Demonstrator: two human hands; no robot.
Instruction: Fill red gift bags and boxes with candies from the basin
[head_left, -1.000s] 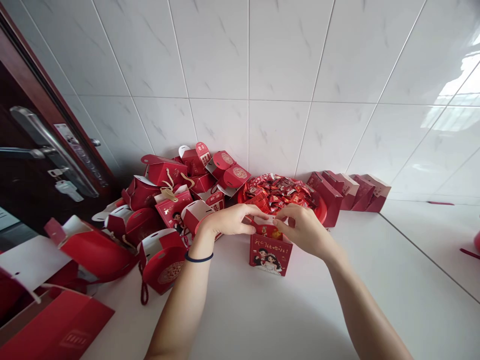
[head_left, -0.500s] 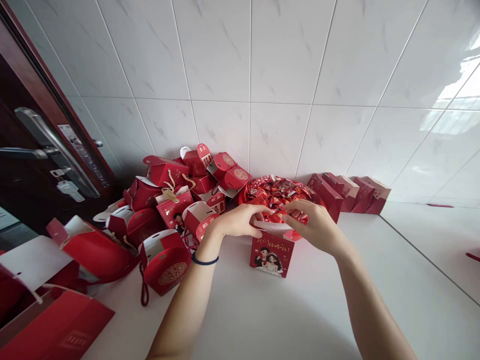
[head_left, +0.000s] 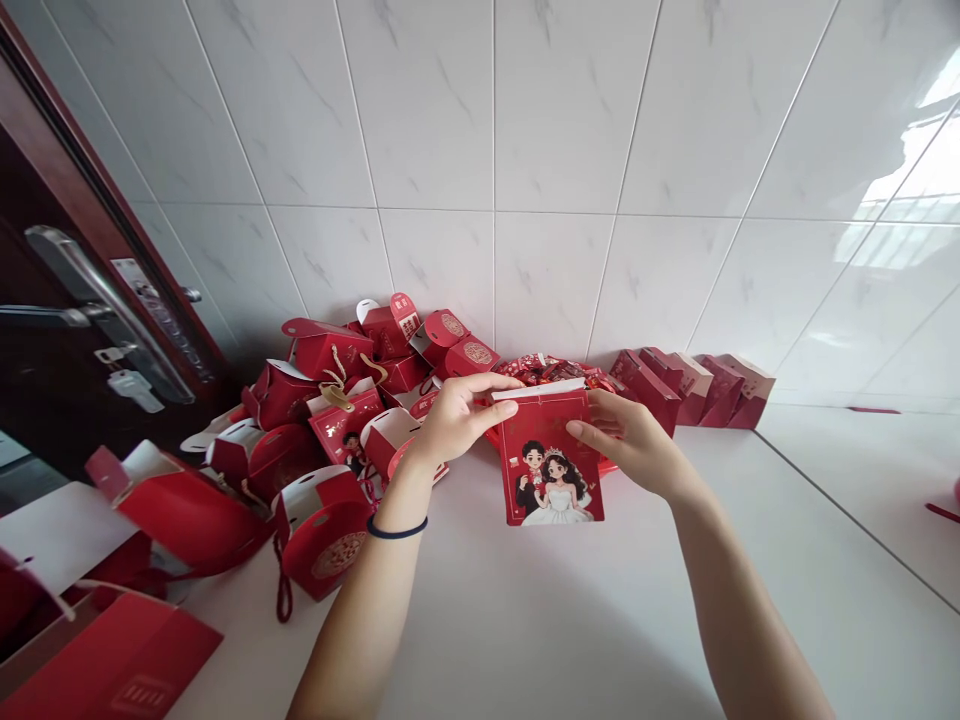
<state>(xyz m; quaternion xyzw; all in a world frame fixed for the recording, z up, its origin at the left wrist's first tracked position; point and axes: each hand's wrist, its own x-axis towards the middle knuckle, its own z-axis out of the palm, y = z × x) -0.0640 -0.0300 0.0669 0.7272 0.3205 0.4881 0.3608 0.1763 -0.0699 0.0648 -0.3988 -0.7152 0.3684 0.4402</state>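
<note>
A small red gift box (head_left: 553, 470) printed with a cartoon bride and groom is held between both my hands above the white floor, its picture side tilted toward me. My left hand (head_left: 457, 415) pinches its upper left corner, thumb in front and fingers behind. My right hand (head_left: 630, 440) grips its right edge with curled fingers. Behind the box, a red plate of wrapped red candies (head_left: 555, 370) is partly hidden.
A heap of opened red gift boxes (head_left: 337, 400) lies at the left by the tiled wall. A row of folded red boxes (head_left: 690, 385) stands at the right of the candies. A dark door with a metal handle (head_left: 90, 300) is at far left.
The box stood on the floor with both hands working at its top flaps. Now it is lifted and tipped so its picture face is toward me, with the top flap closed.
</note>
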